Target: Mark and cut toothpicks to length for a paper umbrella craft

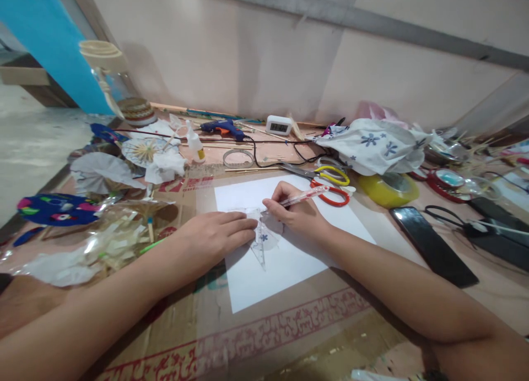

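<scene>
A sheet of white paper (pixel 285 282) lies on flattened cardboard. On it is a small piece of white cloth with a dark flower print (pixel 273 239), under a clear triangular set square (pixel 259 246). My left hand (pixel 221 232) rests palm down, fingers stretched out together and lying on the set square's left part; its thumb is hidden. Between the thumb and fingers of my right hand (pixel 295 210) is a clear pen with red marks (pixel 308 195), its tip end close to the set square's upper edge. Scissors with yellow and red handles (pixel 330 185) lie just beyond this hand.
Yellow tape (pixel 388 189), a black phone (pixel 432 246) and flower-print cloth (pixel 376 144) are at right. A blue glue gun (pixel 223 129), a white clock (pixel 279 125) and a glue bottle (pixel 195 143) lie behind. Small fans (pixel 61 209) and plastic wrapping (pixel 124 235) crowd the left.
</scene>
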`<state>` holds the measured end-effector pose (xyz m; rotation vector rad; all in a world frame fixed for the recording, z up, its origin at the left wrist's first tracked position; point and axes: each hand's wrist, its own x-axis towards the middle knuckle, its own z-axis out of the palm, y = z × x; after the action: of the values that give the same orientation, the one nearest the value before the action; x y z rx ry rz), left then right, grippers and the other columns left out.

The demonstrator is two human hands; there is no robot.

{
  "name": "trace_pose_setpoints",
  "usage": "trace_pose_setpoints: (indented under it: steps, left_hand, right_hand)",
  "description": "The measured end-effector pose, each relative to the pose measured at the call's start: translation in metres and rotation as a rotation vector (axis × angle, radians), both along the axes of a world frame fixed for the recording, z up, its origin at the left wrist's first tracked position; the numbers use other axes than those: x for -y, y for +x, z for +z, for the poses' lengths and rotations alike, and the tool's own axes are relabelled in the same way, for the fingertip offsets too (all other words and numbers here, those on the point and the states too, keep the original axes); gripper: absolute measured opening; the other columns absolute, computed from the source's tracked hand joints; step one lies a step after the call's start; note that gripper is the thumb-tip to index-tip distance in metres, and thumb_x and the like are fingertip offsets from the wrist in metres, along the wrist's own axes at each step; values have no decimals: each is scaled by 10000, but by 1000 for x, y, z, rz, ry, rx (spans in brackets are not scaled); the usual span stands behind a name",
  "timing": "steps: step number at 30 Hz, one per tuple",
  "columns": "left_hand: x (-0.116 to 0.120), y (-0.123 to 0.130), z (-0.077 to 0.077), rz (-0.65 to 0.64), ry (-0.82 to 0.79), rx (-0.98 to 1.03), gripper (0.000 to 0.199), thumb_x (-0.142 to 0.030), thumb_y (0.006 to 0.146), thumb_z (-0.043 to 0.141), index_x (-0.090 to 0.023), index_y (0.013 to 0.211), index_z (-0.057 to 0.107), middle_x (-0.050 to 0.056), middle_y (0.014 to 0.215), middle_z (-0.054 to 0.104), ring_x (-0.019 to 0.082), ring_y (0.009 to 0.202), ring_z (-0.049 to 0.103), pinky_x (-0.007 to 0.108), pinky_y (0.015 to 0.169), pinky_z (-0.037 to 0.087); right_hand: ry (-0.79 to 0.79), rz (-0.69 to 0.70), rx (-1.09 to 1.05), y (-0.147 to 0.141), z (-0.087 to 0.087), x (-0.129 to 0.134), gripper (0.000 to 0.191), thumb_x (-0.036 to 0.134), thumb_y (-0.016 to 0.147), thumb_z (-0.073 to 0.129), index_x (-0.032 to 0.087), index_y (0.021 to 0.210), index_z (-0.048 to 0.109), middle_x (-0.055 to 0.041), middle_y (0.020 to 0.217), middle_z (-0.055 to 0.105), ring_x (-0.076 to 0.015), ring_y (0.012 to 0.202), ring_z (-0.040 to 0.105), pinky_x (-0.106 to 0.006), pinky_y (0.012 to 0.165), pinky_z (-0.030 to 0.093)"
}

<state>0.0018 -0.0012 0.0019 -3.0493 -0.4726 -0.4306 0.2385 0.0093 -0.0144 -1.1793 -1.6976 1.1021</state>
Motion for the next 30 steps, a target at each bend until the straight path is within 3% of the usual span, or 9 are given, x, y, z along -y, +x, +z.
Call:
trace_pose_setpoints:
  steps: [20,23,26,30]
  left_hand:
    - [0,1,2,14,-2,-16,304,-137,990,404,-133,1212,613,102,1269,681,247,1136,639,404,938,555]
    - [0,0,1,18,-23,-7,303,-144,983,440,-142,1238,605,101,1277,677,238,1145,636,399,958,545]
    - [0,0,1,21,-47,2,314,-145,978,458,-151,1259,598,102,1286,673,226,1147,636,381,952,545]
    - [0,1,1,31,-65,6,318,-162,976,479,-175,1273,592,90,1288,673,221,1149,636,377,951,543]
  right_hand:
    - [22,-39,9,0,-2,0,289,414,881,657,218,754,488,64,614,512,-113,553,481,-257,526,356]
    - [127,-47,-10,4,8,0,249,385,903,632,213,770,510,55,618,534,-110,547,497,-255,526,373]
    - [239,-34,-19,10,32,3,155,328,945,566,197,863,575,24,670,608,-120,601,569,-261,581,431]
    - [129,1,-10,12,57,15,56,228,878,613,187,914,623,-16,792,684,-142,732,642,-261,646,476]
